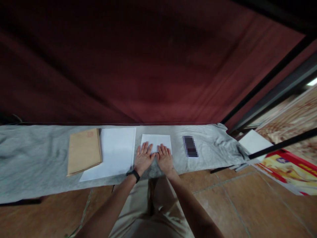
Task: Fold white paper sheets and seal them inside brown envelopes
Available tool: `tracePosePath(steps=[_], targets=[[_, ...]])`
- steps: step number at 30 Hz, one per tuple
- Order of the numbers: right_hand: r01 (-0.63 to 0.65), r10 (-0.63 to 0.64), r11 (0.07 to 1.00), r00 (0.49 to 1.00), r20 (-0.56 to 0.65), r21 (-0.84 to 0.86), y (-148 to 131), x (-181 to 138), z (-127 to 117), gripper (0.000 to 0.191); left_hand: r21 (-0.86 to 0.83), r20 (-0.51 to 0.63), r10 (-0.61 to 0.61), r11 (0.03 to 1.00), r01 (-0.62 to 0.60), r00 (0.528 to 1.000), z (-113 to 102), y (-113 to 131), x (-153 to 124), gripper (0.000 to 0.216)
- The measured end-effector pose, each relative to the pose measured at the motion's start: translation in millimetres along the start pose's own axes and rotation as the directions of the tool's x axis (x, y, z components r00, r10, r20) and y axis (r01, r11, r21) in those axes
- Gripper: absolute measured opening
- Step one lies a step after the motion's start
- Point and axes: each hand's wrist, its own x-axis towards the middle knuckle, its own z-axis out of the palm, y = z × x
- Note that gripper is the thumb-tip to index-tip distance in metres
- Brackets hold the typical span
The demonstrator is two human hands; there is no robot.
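My left hand (143,157) and my right hand (164,156) lie flat, fingers stretched out, side by side on the near part of a folded white sheet of paper (156,140). The sheet rests on a grey cloth (37,155) that covers a long table. A black band sits on my left wrist. Neither hand grips anything.
Left of my hands lies a stack of white paper (114,150), and beside it a pile of brown envelopes (83,150). A dark phone (190,146) lies to the right. Dark red curtain behind. A white sheet (254,141) and a colourful poster (287,170) sit far right, over a tiled floor.
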Motion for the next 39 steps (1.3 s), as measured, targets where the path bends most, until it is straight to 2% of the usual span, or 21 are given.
tracePosePath(steps=[3, 9, 15, 18, 22, 25, 32, 39], targets=[[-0.035, 0.035, 0.999, 0.999, 0.008, -0.009, 4.9, -3.8, 0.0, 0.05, 0.008, 0.001, -0.002, 1.0, 0.002, 1.0, 1.3, -0.8, 0.0, 0.058], [-0.14, 0.137, 0.99, 0.986, -0.098, -0.024, 25.8, -9.6, -1.9, 0.052, 0.009, -0.007, 0.003, 1.0, -0.003, 1.0, 3.8, -0.9, -0.5, 0.059], [-0.219, 0.217, 0.976, 0.966, -0.139, 0.006, 30.6, 0.9, -3.9, 0.052, -0.003, -0.011, 0.004, 1.0, -0.004, 1.0, 3.0, -0.6, -0.5, 0.059], [-0.167, 0.17, 0.985, 0.975, -0.142, 0.033, 26.6, 8.4, -4.7, 0.052, -0.023, -0.013, -0.003, 1.0, 0.003, 1.0, 3.6, -0.7, -0.4, 0.059], [0.014, -0.008, 0.995, 0.998, -0.063, 0.099, 14.6, 18.0, -2.4, 0.05, -0.055, -0.024, -0.009, 0.998, 0.008, 1.0, 5.8, -1.2, -0.6, 0.058], [0.05, -0.049, 0.994, 0.999, -0.013, 0.098, 10.1, 23.7, -0.7, 0.046, -0.078, -0.034, -0.01, 0.997, 0.007, 0.999, 6.2, -1.6, -0.8, 0.058], [-0.113, 0.115, 0.993, 0.992, -0.044, 0.032, 31.3, 25.6, -6.1, 0.051, -0.117, -0.057, 0.008, 0.993, -0.015, 0.998, 3.1, -1.9, -0.8, 0.058], [-0.307, 0.308, 0.951, 0.951, -0.035, 0.038, 43.4, 18.8, -18.7, 0.05, -0.119, -0.079, 0.012, 0.993, -0.021, 0.997, 2.4, -2.2, -1.3, 0.058]])
